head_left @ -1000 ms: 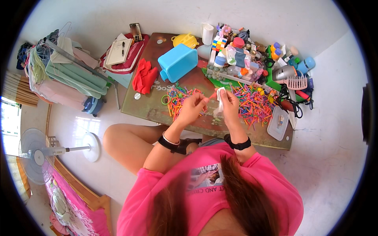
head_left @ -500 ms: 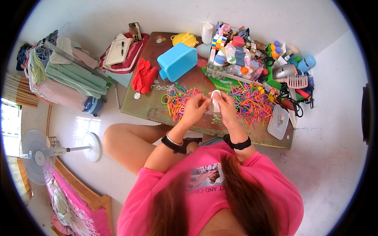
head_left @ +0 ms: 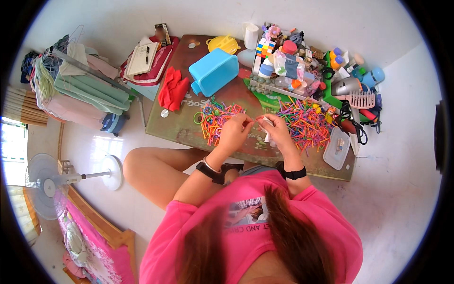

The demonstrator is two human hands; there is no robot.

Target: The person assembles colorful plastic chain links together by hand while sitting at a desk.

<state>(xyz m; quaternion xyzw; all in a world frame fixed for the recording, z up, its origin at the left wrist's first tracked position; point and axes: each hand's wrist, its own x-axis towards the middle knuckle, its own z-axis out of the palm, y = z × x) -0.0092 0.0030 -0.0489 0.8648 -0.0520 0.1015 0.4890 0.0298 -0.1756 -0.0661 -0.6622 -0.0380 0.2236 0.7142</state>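
Note:
Over the near middle of the table, my left hand [head_left: 234, 131] is closed, thumb and forefinger pinched together; whatever it grips is too small to name. Close beside it, my right hand [head_left: 280, 134] is closed around a crumpled white tissue [head_left: 268, 136], partly hidden by its fingers. The fingertips of both hands almost meet. Under and left of my left hand lies a pile of colourful small plastic sticks [head_left: 213, 124], with a few rings at its edge. A larger pile of similar coloured sticks [head_left: 307, 127] spreads to the right of my right hand.
A blue plastic bin [head_left: 213, 72] lies behind the hands, with red gloves [head_left: 173, 90] to its left and a yellow lid [head_left: 223, 45] behind. A crowded box of bottles [head_left: 286, 66] fills the back right. A clear plastic container [head_left: 337, 149] sits at the right edge.
My right hand has turned and shifted slightly right, so the tissue is now lower and more covered. The left hand's fingertips have come together near it. The view has shifted slightly.

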